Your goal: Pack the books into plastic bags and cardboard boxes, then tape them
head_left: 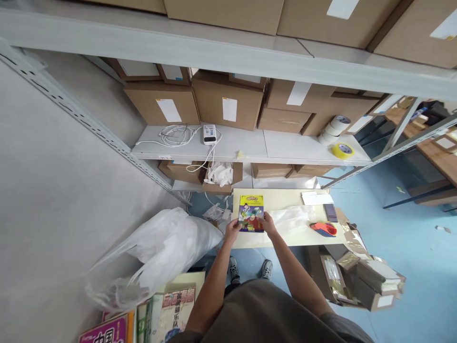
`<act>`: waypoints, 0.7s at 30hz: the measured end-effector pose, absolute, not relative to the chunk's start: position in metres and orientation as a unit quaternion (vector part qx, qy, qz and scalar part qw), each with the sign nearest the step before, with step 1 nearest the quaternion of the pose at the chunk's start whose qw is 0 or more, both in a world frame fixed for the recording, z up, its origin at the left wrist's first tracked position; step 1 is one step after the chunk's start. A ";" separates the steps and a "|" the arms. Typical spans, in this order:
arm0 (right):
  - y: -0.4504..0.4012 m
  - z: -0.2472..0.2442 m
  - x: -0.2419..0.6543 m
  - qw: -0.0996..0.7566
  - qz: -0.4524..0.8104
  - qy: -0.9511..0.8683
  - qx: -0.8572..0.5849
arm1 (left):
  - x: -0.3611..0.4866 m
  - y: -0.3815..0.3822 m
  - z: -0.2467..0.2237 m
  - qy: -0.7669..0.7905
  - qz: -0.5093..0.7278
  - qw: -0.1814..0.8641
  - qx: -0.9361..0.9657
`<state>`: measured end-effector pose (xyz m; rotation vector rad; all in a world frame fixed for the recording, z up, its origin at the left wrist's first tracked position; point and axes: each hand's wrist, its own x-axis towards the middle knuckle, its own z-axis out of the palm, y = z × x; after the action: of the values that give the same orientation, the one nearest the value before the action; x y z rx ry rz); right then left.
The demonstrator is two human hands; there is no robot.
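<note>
A colourful comic-style book (pixel 252 212) with a yellow and purple cover is held flat above the pale yellow table (pixel 250 241). My left hand (pixel 233 229) grips its lower left edge, thumb on the cover. On the opposite edge, my right hand (pixel 267 224) pinches the lower right side. The fingers beneath the book are hidden. Just right of my right hand lies a translucent plastic sheet or bag (pixel 289 218). Farther right on the table are an orange and blue item (pixel 323 229), perhaps a pouch, and white paper (pixel 317 198).
Metal shelving (pixel 235 147) ahead carries cardboard boxes (pixel 228 105), a white cabled device (pixel 209 135) and tape rolls (pixel 342 150). A large white plastic bag (pixel 178 243) bulges at left, above stacked books (pixel 174 309). Cardboard (pixel 378 281) is piled on the floor at right.
</note>
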<state>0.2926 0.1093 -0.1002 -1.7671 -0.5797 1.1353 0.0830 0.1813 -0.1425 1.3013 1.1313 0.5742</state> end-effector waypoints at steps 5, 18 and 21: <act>0.074 -0.136 0.269 0.364 0.481 -0.235 -0.762 | 0.057 0.134 -0.174 0.576 0.167 0.564 0.567; 0.075 -0.163 0.241 0.098 0.439 -0.417 -0.790 | 0.064 0.166 -0.193 0.680 0.039 0.463 0.567; 0.079 -0.171 0.237 0.094 0.452 -0.405 -0.789 | 0.068 0.173 -0.196 0.680 0.066 0.468 0.560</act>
<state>0.2368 0.0793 -0.1707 -2.3412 -1.2014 1.3396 0.0681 0.1725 -0.1956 1.3736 1.6689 0.1626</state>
